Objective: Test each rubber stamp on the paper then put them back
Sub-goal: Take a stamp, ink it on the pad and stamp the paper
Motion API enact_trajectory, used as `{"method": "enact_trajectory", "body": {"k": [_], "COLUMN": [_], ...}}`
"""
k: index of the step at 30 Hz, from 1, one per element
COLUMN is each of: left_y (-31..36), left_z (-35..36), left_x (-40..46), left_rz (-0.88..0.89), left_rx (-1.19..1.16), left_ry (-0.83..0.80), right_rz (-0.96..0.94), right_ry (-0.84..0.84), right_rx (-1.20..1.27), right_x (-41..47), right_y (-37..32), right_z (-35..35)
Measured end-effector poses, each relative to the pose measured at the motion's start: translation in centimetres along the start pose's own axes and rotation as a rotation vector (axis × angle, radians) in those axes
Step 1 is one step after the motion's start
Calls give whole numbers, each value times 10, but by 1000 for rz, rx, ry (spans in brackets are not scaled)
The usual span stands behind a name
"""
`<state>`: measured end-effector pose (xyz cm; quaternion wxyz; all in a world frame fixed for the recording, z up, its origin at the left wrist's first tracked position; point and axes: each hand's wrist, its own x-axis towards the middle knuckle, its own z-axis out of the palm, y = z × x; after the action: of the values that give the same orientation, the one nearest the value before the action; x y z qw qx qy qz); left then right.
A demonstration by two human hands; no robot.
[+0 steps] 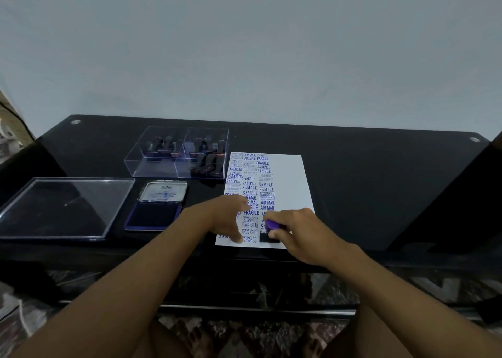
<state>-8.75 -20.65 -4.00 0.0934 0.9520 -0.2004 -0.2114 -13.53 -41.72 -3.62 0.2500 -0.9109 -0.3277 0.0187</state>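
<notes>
Far left of the paper point(285, 178) there's a clear lid point(65, 208) lying flat on the black table point(380, 181). Next over, the ink pad point(154, 216) sits open with its tin cover flipped up behind it. Behind the pad and just left of the paper's top corner is the clear box point(176, 153), with the other stamps standing in its compartments.

The paper is already packed with blue prints: SAMPLE, AIR MAIL, FRAGILE, FAX OUT, EXPRESS. The left hand point(225, 216) lies spread on the paper's lower left, fingers flat, looks like it's pinning the sheet. The right hand point(301, 230) is curled round the stamp point(270, 234) by its purple handle, block down on the paper near the bottom edge.

My guess on handling: it's a light, rigid little thing, so grab the handle, not the inky rubber face. Push straight down or it'll likely rock and smudge. The sheet could slide on that glossy top, hence the pinning hand.
</notes>
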Motion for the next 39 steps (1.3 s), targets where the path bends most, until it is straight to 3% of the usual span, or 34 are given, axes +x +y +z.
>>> {"method": "enact_trajectory", "body": {"k": [9, 15, 20, 31, 39], "left_y": [-4, -2, -1, -5, -53], "left_z": [3, 1, -1, -8, -21], "left_x": [5, 3, 2, 2, -36], "left_rz": [-28, -32, -31, -25, -109], "left_rx": [-48, -43, -52, -161, -103], "left_ry": [2, -5, -10, 123, 161], "right_rz": [30, 132, 184, 166, 107], "right_ry": [60, -92, -43, 36, 31], "right_rx": [43, 1, 36, 24, 66], "right_x": [-9, 20, 23, 28, 59], "right_y": [-6, -3, -8, -14, -44], "right_z": [11, -14, -18, -30, -16]}}
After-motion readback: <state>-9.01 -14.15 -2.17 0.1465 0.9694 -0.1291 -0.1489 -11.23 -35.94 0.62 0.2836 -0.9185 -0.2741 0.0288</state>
